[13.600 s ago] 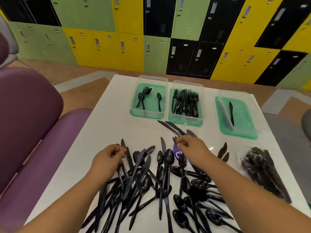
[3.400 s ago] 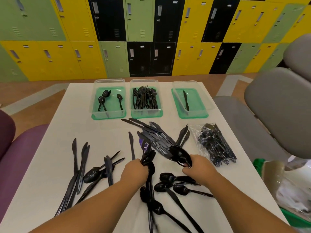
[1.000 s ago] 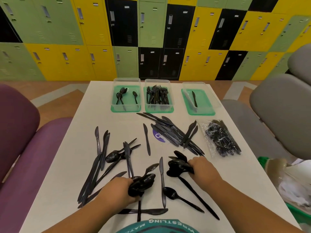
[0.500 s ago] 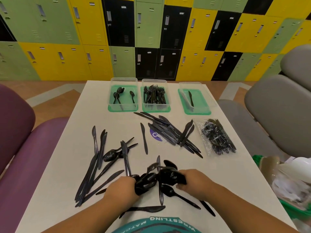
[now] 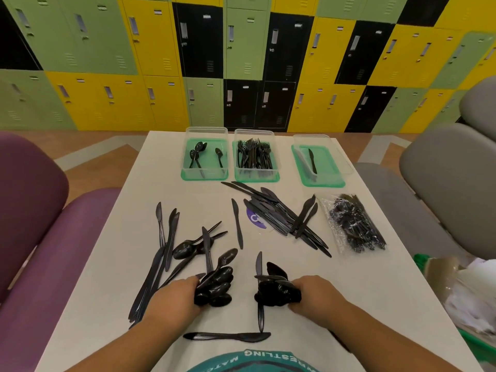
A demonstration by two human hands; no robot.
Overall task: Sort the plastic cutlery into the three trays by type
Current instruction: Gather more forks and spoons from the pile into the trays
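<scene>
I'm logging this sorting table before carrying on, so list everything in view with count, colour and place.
spoon tray: one, clear on green, far left, holding a few black spoons
fork tray: one, clear on green, far middle, holding many black forks
knife tray: one, clear on green, far right, holding one black knife
knife pile: many, black, centre right
loose knives: several, black, left side
sticker: one, purple, partly under knife pile
wrapped cutlery: one bag, black in clear wrap, right side
table: one, white, under everything
lockers: many, green, yellow and black, back wall
left hand: one, near edge, gripping a spoon bunch
right hand: one, near edge, gripping a second spoon bunch
</scene>
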